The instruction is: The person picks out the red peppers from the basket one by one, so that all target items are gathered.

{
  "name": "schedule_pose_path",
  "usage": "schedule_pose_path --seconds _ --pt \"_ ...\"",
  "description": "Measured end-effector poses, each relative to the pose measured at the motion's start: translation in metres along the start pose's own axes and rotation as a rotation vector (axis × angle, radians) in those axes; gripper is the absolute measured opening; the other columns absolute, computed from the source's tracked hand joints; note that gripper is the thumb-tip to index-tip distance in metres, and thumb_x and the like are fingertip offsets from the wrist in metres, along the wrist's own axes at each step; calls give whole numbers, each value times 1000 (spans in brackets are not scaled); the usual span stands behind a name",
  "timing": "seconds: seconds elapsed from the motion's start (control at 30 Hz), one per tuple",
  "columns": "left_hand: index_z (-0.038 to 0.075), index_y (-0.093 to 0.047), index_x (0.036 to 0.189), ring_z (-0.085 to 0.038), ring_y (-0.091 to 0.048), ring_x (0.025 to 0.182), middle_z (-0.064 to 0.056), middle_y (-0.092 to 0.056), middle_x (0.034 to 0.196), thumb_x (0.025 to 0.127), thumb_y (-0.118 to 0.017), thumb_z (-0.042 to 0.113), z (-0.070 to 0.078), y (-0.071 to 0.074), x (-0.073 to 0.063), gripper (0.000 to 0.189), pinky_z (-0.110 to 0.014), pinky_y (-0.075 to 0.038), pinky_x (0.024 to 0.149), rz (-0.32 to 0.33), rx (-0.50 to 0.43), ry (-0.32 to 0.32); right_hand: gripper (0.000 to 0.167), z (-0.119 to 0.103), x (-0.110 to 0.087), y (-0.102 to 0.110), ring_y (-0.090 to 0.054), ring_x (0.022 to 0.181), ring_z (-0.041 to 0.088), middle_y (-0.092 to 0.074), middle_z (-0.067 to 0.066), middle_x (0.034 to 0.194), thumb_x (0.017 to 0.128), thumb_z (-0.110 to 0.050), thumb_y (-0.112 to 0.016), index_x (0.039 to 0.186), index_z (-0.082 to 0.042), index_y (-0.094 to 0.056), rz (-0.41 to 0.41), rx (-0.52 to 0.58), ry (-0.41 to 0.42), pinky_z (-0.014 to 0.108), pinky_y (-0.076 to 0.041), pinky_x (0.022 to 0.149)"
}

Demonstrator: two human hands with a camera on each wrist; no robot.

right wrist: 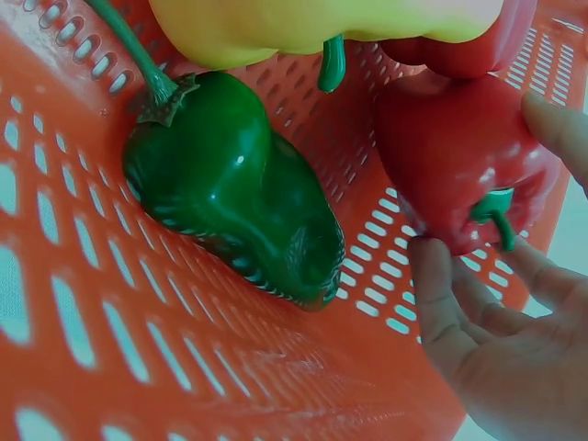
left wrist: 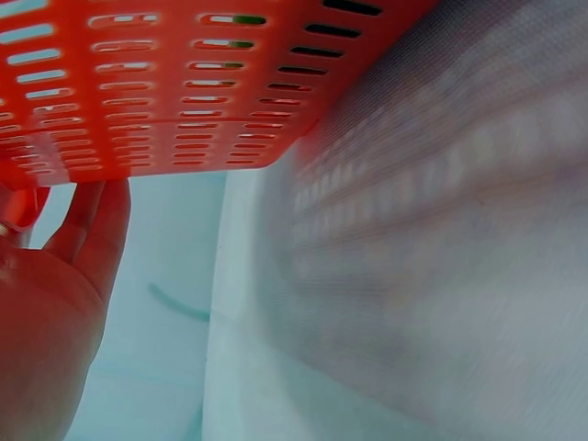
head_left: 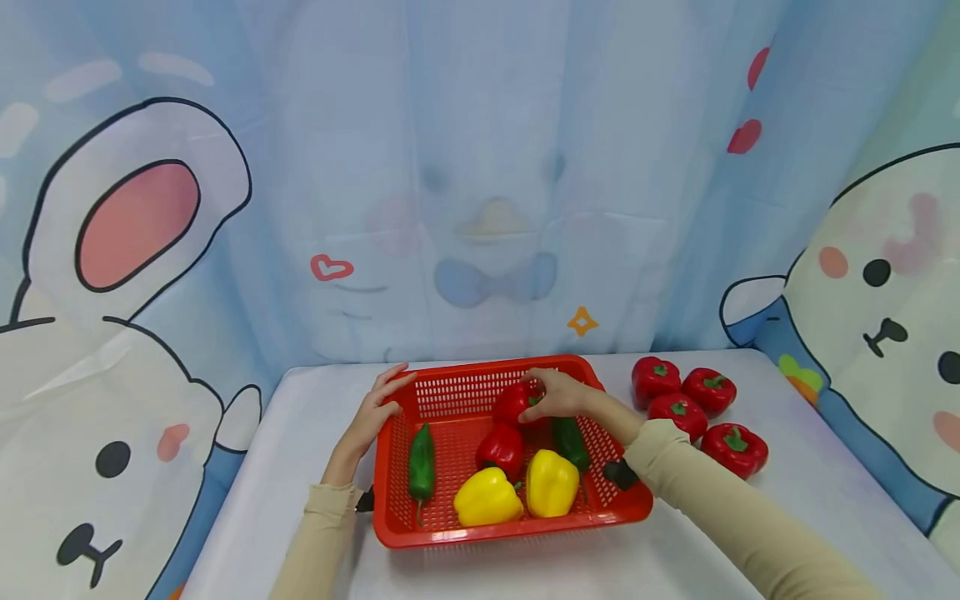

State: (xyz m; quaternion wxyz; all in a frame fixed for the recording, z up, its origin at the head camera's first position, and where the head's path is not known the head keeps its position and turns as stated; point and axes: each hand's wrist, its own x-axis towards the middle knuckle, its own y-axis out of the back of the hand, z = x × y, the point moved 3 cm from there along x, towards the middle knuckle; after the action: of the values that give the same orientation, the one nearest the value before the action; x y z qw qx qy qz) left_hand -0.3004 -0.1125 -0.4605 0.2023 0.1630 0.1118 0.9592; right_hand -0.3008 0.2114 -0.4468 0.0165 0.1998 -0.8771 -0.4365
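Observation:
A red perforated basket (head_left: 513, 537) stands before me. My left hand (head_left: 371, 421) rests on its back-left corner, fingers straight over the rim. With its thumb and fingers, my right hand (head_left: 558, 394) pinches a red bell pepper (head_left: 510, 402) at the basket's back right; its green stem shows in the right wrist view. A second red bell pepper (head_left: 501, 450) lies just in front. Nearer me are two yellow bell peppers (head_left: 487, 497). A long green pepper (head_left: 422, 467) lies at the left, and a dark green pepper (right wrist: 230, 193) sits along the right wall.
Several red bell peppers (head_left: 678, 414) stand grouped on the white table (head_left: 300, 417), right of the basket and beyond my right forearm. A blue cartoon-printed curtain (head_left: 480, 167) hangs behind the table's far edge.

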Motion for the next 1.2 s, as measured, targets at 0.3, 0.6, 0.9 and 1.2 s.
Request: schedule_pose_path --seconds 0.3,0.6,0.9,1.2 --pt "-11 -49 139 -39 -19 144 -25 -24 157 85 -42 -19 -2 -2 1 55 -25 -36 88 -6 -9 -5 71 -1 -3 0 -53 108 33 -58 19 122 72 -21 -87 131 0 -53 39 5 14 44 -53 86" --pt "-11 -48 139 -38 -17 145 -23 -23 157 85 -41 -18 -7 -5 1 55 -26 -34 89 1 -20 14 71 -1 -5 -2 -54 108 32 -58 19 122 72 -21 -87 131 2 -53 60 1 25 44 -53 87" --pt "-11 -47 140 -35 -17 144 -22 -21 159 85 -41 -18 -8 -4 0 56 -24 -34 87 18 -54 36 66 -6 -6 4 -54 112 33 -58 20 126 79 -31 -82 129 3 -54 113 11 99 46 -50 92" --pt "-11 -48 140 -34 -19 144 -21 -22 158 85 -41 -17 -8 -2 0 55 -28 -36 93 35 -75 41 73 -13 -15 16 -55 111 36 -59 22 127 79 -38 -79 133 3 -53 152 -20 127 46 -52 88"
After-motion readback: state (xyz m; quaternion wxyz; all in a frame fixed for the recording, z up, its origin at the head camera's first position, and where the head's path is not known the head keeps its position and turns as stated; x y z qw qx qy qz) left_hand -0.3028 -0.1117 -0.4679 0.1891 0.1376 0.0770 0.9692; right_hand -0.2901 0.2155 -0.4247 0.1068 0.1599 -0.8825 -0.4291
